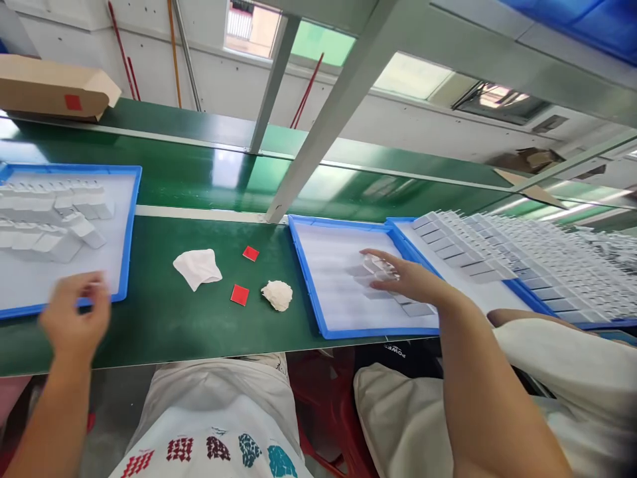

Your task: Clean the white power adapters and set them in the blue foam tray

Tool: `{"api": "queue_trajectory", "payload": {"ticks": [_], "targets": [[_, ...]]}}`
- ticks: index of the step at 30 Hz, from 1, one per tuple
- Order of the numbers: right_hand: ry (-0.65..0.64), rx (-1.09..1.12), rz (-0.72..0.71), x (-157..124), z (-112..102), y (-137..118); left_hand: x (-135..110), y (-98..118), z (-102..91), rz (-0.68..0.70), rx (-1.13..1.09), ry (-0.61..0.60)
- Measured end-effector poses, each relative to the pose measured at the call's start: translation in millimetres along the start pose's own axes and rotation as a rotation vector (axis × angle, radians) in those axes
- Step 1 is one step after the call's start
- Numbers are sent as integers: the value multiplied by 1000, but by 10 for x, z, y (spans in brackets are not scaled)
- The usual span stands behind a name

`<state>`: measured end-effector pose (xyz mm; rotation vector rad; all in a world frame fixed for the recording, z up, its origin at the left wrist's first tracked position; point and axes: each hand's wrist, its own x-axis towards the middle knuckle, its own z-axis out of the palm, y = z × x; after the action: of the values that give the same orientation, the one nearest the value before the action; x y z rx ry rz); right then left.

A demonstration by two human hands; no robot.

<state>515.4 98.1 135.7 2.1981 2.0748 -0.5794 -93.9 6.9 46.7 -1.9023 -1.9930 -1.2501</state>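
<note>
1. Over the middle blue tray (318,312), our right hand (405,279) is resting, fingers spread, on small grey plates (371,273).
2. Our left hand (74,318) is hovering blurred at the left tray (130,219); grip unreadable.

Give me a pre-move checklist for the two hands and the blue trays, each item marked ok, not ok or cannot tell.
1. Right hand over the middle blue tray, fingers spread on the small grey parts: ok.
2. Right hand actually gripping a part: cannot tell, the fingers cover it.
3. Left hand at the near edge of the left blue tray: ok, but blurred.
4. Left hand holding anything: cannot tell.
5. Grey parts in the left tray lying inside its rim: ok.
6. Green table surface between the trays free of clutter: not ok; two red squares, a white cloth and a white wad lie there.
</note>
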Motion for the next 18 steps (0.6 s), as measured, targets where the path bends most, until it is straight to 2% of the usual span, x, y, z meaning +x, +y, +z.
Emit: {"api": "queue_trajectory", "payload": {"ticks": [1,3,4,6,9,13,16,18], "targets": [[16,-1,-83,28,-56,-241,-7,178,136,105,-21,-82],[16,3,-288,104,-125,-777,-7,529,425,332,-98,-370],[13,-13,-408,153,-130,-1055,-3,667,560,402,-72,-487],[-41,-31,-634,266,-80,-1590,10,809,762,446,28,-604],[-142,-101,-884,439,118,-2258,26,706,835,377,175,-579],[-170,-205,-1016,584,465,-2881,2,377,685,335,219,-428],[-234,-271,-1004,664,637,-3162,-36,208,648,357,165,-350],[-262,-197,-988,703,643,-3175,-46,128,679,351,128,-337]]}}
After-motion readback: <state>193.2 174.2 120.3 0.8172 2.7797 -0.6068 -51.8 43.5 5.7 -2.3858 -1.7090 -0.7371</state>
